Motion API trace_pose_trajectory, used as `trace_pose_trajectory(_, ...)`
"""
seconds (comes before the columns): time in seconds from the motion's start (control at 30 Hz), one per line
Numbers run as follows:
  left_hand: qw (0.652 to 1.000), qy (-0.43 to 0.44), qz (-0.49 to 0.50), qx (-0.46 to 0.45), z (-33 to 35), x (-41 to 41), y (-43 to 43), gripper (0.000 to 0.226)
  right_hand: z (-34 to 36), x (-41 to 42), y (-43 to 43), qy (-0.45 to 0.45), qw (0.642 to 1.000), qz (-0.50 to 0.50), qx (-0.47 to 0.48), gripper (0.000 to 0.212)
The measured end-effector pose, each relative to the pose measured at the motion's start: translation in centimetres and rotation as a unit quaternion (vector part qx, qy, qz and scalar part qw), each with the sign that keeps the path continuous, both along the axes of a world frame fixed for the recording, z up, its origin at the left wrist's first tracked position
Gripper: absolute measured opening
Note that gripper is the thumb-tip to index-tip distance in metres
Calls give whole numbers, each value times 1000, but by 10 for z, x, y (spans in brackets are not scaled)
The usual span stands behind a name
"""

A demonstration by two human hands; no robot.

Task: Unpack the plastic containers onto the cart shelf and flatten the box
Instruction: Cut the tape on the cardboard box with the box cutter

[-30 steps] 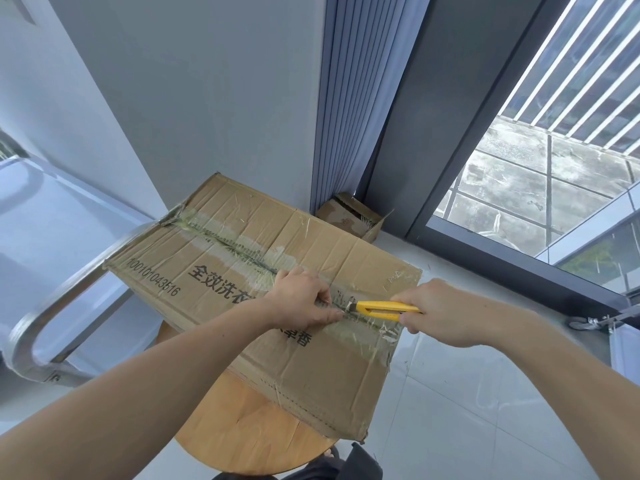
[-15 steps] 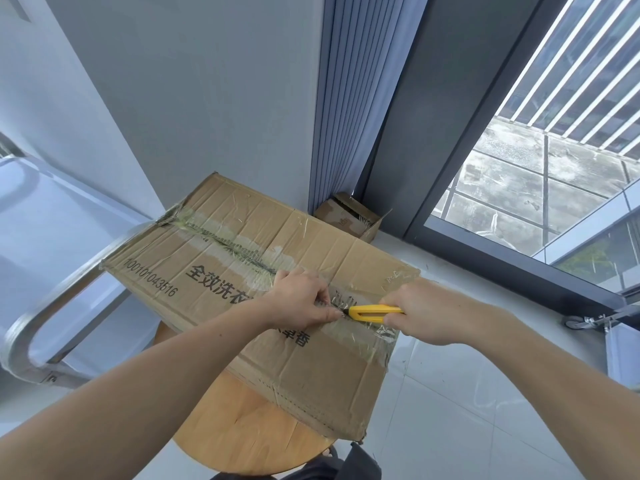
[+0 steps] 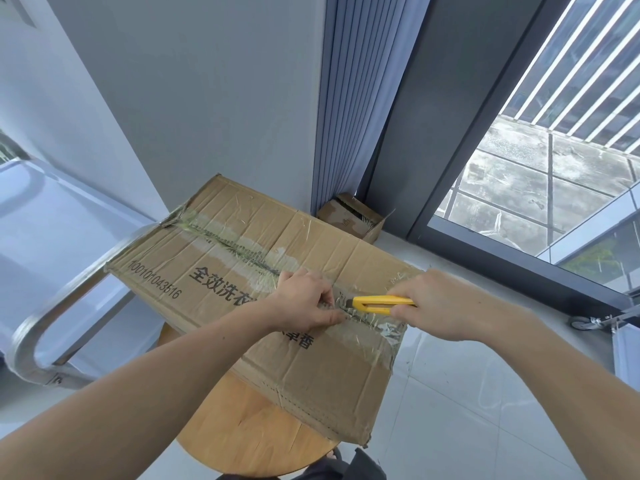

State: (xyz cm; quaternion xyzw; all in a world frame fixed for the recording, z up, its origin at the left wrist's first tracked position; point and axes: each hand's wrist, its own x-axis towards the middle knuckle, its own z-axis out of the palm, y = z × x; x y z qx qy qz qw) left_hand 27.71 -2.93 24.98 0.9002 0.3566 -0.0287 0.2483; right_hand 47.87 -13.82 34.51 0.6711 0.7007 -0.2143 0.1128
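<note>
box [image 3: 329,379] still sealed, on wooden stool [image 3: 242,431] beside cart handle [image 3: 69,299]. right hand [image 3: 440,306] grips yellow cutter [image 3: 381,302], blade in tape seam [image 3: 242,252]. left hand [image 3: 304,303] fingers curled, pressing flap just ahead of blade; pinch unclear. keep cut shallow, get left hand off cut line.

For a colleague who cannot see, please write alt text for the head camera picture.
A person's right hand holds a yellow cutter at the taped seam of a closed cardboard box, while the left hand rests on the box beside it. The box lies on a round wooden stool, beside a metal cart.
</note>
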Motion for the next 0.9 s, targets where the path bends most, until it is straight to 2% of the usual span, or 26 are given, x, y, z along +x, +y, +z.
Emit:
trace_pose_trajectory(0.43, 1000, -2, -2, -10, -1, -1, 1, 40, -14, 1, 2, -49, 997, 41, -39, 25)
trace_pose_trajectory(0.73, 1000, 13, -15, 5, 3, 2, -3, 36, -4, 20, -22, -64, 997, 1, -42, 23)
trace_pose_trajectory(0.8, 998, 31, -38, 33, 7, 5, -7, 38, -5, 21, -25, -70, 997, -8, -40, 23)
trace_pose_trajectory(0.9, 987, 99, -104, 78, 13, 17, -19, 55, -7, 19, -29, -78, 996, -12, -30, 23)
